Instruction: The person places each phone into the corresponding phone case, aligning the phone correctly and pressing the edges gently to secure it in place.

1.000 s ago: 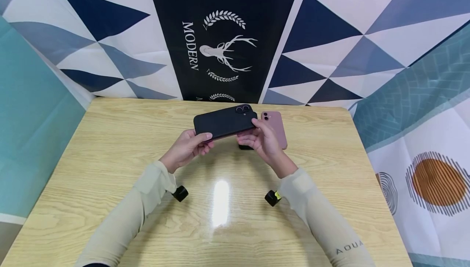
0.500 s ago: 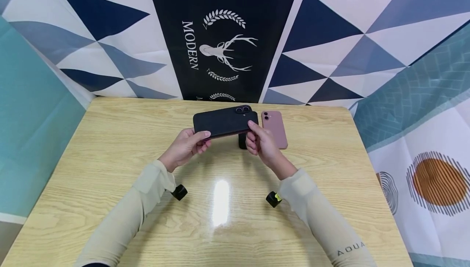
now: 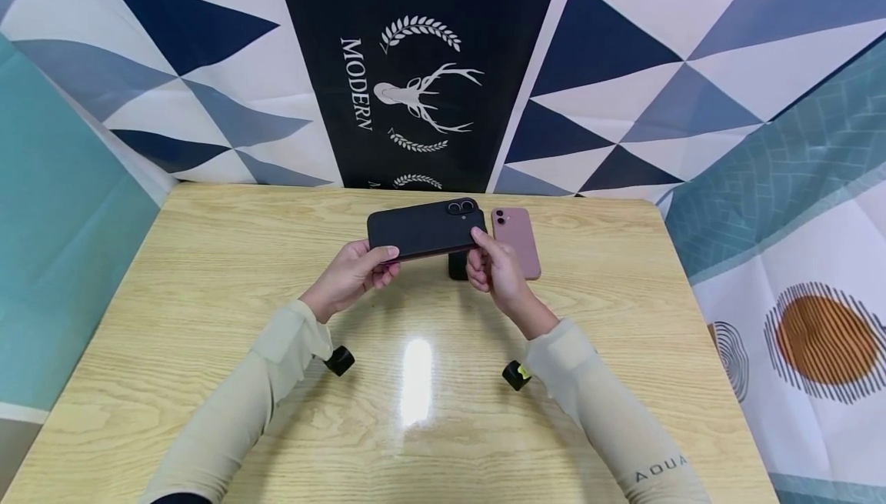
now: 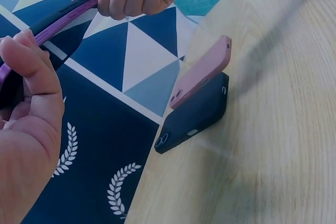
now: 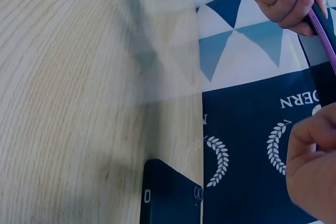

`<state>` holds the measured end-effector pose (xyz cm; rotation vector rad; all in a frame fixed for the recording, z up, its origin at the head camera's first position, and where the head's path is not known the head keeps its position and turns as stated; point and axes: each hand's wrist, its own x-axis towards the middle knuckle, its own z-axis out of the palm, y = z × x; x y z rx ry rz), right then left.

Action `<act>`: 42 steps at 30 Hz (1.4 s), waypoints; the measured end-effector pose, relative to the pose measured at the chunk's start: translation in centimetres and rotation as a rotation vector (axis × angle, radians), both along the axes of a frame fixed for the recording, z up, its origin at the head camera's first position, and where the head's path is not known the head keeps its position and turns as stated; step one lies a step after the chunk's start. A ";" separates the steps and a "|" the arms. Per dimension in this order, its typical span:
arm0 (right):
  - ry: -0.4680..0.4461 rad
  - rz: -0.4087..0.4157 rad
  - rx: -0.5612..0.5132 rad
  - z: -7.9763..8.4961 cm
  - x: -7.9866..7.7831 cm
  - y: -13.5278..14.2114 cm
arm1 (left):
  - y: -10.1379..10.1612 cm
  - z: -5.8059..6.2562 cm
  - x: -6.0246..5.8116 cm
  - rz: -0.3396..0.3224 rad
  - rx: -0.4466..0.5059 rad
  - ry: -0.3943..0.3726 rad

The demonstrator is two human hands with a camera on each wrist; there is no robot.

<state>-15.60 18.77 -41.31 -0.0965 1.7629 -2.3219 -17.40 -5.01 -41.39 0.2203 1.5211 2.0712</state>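
Observation:
A phone with a black case on its back is held up above the far part of the table, camera end to the right. Its purple-pink edge shows along the black in both wrist views. My left hand grips the left end, thumb on the back. At the right end my right hand pinches the corner, thumb on top and fingers curled beneath. Below lies a black phone-shaped piece with camera openings, partly hidden in the head view. Beside it is a pink phone-shaped piece, camera end away from me.
The light wooden table ends at a patterned cloth backdrop. Wrist-worn black cameras hang beneath both sleeves, close above the tabletop.
My right fingers, looser under the phone's right end a second ago, have curled in below the thumb. The thumb has slid slightly left and down. The left hand keeps its grip.

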 end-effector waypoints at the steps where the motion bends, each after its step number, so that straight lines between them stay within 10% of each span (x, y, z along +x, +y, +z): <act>1: 0.002 -0.013 0.021 0.0 0.0 0.0 | 0.0 0.0 0.0 0.001 -0.002 0.000; 10: -0.051 -0.156 0.191 0.3 -0.3 -0.2 | -0.3 0.1 -0.1 0.004 -0.016 0.011; 19: 0.006 -0.162 -0.061 0.2 -0.3 -0.8 | -0.3 -0.1 -0.2 -0.006 -0.013 0.015; 42: -0.017 0.141 0.047 0.2 0.2 -1.5 | 0.1 0.6 0.2 0.009 0.001 0.022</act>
